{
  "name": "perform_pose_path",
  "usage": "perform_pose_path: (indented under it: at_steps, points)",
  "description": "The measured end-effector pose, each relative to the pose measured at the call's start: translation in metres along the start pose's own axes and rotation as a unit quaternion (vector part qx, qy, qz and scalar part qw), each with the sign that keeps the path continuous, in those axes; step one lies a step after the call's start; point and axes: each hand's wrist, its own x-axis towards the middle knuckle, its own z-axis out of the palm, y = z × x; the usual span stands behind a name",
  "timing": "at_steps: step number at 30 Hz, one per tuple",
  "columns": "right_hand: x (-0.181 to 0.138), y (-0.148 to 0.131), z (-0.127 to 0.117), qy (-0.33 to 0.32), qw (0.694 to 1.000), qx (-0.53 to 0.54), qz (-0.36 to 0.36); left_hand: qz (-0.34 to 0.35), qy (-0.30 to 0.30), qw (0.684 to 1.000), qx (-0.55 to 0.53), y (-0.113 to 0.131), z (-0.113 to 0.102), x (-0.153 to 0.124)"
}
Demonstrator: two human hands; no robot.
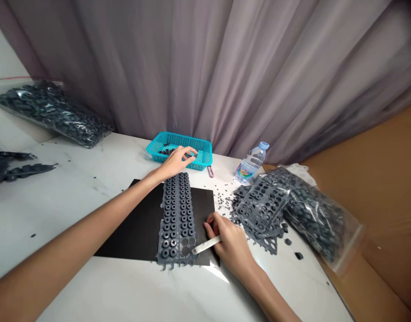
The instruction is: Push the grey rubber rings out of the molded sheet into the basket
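My left hand reaches over the teal basket, which holds small dark pieces. Its thumb and fingers curl into a pinch; what lies between the tips is too small to make out. My right hand grips a slim white pen-like tool, its tip at the lower right edge of a grey rubber sheet. Rows of round, ring-like parts fill most of that sheet, with several open holes near its lower right end. The sheet lies on a black mat.
Cut grey sheets full of holes are piled at the right, beside a bag of dark parts and a water bottle. Another full bag lies back left. Dark strips sit at the left. Tiny bits are scattered across the table.
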Motion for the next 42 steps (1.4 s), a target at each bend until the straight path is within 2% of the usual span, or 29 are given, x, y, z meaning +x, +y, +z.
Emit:
perform_pose_path:
  at_steps: [2, 4, 6, 8, 10, 12, 15, 17, 20, 22, 23, 26, 29, 32, 36, 42]
  points:
    - [0.000, 0.000, -0.001, -0.003, 1.000, -0.001, -0.001, 0.008, 0.012, 0.999, 0.037, -0.007, -0.001, 0.012]
    - [-0.001, 0.000, -0.001, -0.003, 1.000, -0.004, -0.001, 0.021, 0.022, 0.998, 0.064, -0.009, 0.002, 0.002]
    - [-0.002, -0.001, -0.001, 0.002, 1.000, -0.007, -0.002, 0.036, 0.029, 0.995, 0.084, -0.006, 0.006, -0.028]
    - [-0.002, -0.003, -0.001, 0.011, 1.000, 0.000, 0.001, 0.046, 0.018, 0.994, 0.101, 0.002, 0.008, -0.070]
    - [-0.002, -0.005, -0.002, 0.029, 0.999, 0.037, 0.005, 0.057, -0.045, 0.991, 0.111, 0.013, 0.006, -0.113]
    - [-0.001, -0.008, -0.005, 0.072, 0.992, 0.103, 0.003, 0.044, -0.133, 0.984, 0.108, 0.023, 0.001, -0.148]
    - [-0.001, -0.010, -0.012, 0.144, 0.970, 0.197, 0.017, 0.053, -0.213, 0.967, 0.132, 0.032, -0.009, -0.176]
    - [-0.002, -0.011, -0.016, 0.139, 0.954, 0.262, 0.045, 0.068, -0.231, 0.959, 0.150, 0.035, -0.013, -0.181]
    - [-0.002, -0.013, -0.018, 0.064, 0.916, 0.380, 0.107, 0.084, -0.239, 0.950, 0.181, 0.037, -0.016, -0.179]
    - [-0.002, -0.015, -0.017, 0.039, 0.897, 0.418, 0.139, 0.099, -0.240, 0.945, 0.200, 0.041, -0.018, -0.178]
    - [-0.002, -0.015, -0.017, 0.036, 0.896, 0.417, 0.146, 0.107, -0.241, 0.942, 0.206, 0.043, -0.019, -0.178]
    - [0.000, -0.015, -0.016, 0.025, 0.910, 0.387, 0.145, 0.121, -0.258, 0.936, 0.206, 0.048, -0.025, -0.177]
    - [-0.001, -0.014, -0.013, -0.013, 0.909, 0.392, 0.141, 0.111, -0.289, 0.931, 0.192, 0.048, -0.032, -0.175]
    - [-0.003, -0.016, -0.009, -0.041, 0.897, 0.417, 0.142, 0.101, -0.308, 0.929, 0.181, 0.045, -0.037, -0.174]
    - [-0.006, -0.024, -0.006, -0.070, 0.875, 0.455, 0.150, 0.099, -0.297, 0.931, 0.189, 0.045, -0.038, -0.175]
    - [-0.009, -0.032, -0.004, -0.106, 0.839, 0.516, 0.136, 0.133, -0.286, 0.922, 0.224, 0.048, -0.033, -0.176]
